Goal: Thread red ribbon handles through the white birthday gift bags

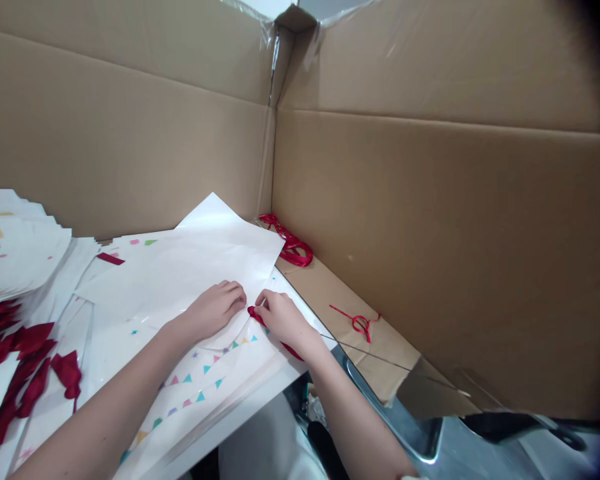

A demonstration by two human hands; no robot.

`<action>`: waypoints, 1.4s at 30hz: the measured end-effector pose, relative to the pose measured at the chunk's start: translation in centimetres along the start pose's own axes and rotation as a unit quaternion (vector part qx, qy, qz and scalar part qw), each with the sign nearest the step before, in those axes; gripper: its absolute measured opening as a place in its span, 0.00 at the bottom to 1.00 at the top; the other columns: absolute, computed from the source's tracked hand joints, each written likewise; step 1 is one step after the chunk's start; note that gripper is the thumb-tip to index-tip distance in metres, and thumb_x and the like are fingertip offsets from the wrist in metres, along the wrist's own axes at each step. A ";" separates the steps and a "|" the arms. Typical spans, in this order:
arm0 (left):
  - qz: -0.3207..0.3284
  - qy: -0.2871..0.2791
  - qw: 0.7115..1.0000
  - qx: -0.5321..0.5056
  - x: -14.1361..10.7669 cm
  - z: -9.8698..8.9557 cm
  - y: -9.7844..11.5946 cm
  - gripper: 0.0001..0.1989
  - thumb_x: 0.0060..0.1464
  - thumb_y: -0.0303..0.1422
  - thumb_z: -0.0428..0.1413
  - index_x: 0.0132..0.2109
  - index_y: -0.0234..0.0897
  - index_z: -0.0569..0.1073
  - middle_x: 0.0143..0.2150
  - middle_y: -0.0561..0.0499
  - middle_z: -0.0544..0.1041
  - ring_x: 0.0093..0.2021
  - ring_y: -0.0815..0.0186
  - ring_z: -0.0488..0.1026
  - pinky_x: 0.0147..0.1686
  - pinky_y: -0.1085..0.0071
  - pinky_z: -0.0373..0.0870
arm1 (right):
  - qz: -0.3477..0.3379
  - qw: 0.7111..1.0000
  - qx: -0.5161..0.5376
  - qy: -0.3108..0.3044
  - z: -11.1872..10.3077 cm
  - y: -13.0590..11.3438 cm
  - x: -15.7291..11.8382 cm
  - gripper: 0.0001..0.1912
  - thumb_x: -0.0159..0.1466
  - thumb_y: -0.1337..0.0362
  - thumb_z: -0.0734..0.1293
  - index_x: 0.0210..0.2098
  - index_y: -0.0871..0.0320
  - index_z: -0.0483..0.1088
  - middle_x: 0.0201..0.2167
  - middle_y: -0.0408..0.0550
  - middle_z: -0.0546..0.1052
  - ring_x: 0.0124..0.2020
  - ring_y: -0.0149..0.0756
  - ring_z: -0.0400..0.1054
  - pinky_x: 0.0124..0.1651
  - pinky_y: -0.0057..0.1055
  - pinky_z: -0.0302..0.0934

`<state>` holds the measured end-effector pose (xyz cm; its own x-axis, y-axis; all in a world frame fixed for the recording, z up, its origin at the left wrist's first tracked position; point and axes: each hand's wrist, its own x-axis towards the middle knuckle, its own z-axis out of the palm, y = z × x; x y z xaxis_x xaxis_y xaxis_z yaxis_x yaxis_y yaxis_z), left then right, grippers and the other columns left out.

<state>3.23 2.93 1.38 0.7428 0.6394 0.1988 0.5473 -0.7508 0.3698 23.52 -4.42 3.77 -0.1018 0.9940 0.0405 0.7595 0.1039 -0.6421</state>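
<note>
My left hand (pixel 214 311) and my right hand (pixel 282 321) meet on a white paper sheet (pixel 180 267) printed with coloured bunting triangles. Their fingertips almost touch. A red satin ribbon (pixel 254 314) comes out by my right fingertips and runs beneath that palm, showing again below it (pixel 293 350). My right hand pinches the ribbon. My left fingers rest curled on the paper beside it, and I cannot tell whether they grip anything.
A stack of white printed sheets (pixel 15 253) and loose red ribbon pieces (pixel 23 360) lie at the left. A red ribbon bundle (pixel 287 240) and a thin red ribbon (pixel 359 325) lie on a cardboard surface (pixel 340 313). Tall cardboard walls (pixel 420 187) stand behind and right.
</note>
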 end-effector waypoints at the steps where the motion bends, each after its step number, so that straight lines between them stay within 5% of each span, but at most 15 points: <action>1: -0.001 0.000 1.000 -0.008 -0.2 -0.1 0.1 0.14 0.70 0.36 0.42 0.44 0.40 0.72 0.46 0.48 0.75 0.49 0.60 0.70 0.49 0.63 0.66 | 0.000 1.000 0.001 -0.004 -0.1 0.1 0.1 0.07 0.67 0.66 0.64 0.39 0.58 0.74 0.39 0.52 0.80 0.41 0.38 0.71 0.42 0.28 0.56; 11: -0.007 0.010 1.000 0.009 -1.0 0.7 -0.9 0.21 0.71 0.44 0.41 0.60 0.42 0.71 0.65 0.46 0.70 0.65 0.57 0.64 0.63 0.59 0.62 | -0.007 1.000 -0.007 -0.016 1.1 -1.2 1.3 0.09 0.68 0.62 0.62 0.44 0.56 0.72 0.43 0.53 0.79 0.42 0.40 0.71 0.43 0.30 0.57; 16: -0.004 -0.003 1.000 0.020 -1.2 0.5 -1.4 0.24 0.70 0.47 0.41 0.61 0.45 0.71 0.68 0.48 0.68 0.68 0.55 0.63 0.66 0.56 0.60 | -0.013 1.000 -0.023 -0.013 -0.9 -1.6 0.3 0.11 0.68 0.65 0.60 0.45 0.58 0.72 0.41 0.54 0.79 0.43 0.41 0.71 0.44 0.31 0.57; 24: -0.011 -0.018 1.000 0.003 -1.4 0.2 -1.9 0.24 0.70 0.49 0.41 0.62 0.47 0.71 0.69 0.49 0.67 0.69 0.56 0.61 0.67 0.56 0.58 | 0.034 0.998 -0.013 -0.058 -6.1 3.5 -5.0 0.11 0.66 0.66 0.61 0.46 0.55 0.72 0.40 0.47 0.78 0.39 0.36 0.70 0.39 0.29 0.57; 34: 0.005 -0.005 1.000 0.020 -1.4 0.4 -1.8 0.24 0.70 0.48 0.40 0.62 0.45 0.71 0.67 0.47 0.69 0.69 0.55 0.61 0.66 0.56 0.59 | -0.012 0.999 0.031 -0.039 -3.1 2.1 -2.6 0.11 0.65 0.70 0.61 0.43 0.57 0.72 0.36 0.46 0.77 0.37 0.35 0.69 0.40 0.28 0.57; 42: -0.007 -0.014 1.000 0.012 -1.5 0.1 -1.5 0.23 0.70 0.48 0.41 0.61 0.46 0.70 0.68 0.48 0.68 0.69 0.56 0.60 0.67 0.57 0.58 | 0.044 0.998 0.009 -0.046 -6.6 6.6 -6.6 0.11 0.66 0.64 0.62 0.46 0.56 0.73 0.39 0.46 0.77 0.39 0.37 0.70 0.40 0.31 0.58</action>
<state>1.33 3.06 0.43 0.7450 0.6454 0.1689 0.5665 -0.7457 0.3507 33.45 -10.03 4.35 -0.0944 0.9918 -0.0866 0.7565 0.0150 -0.6539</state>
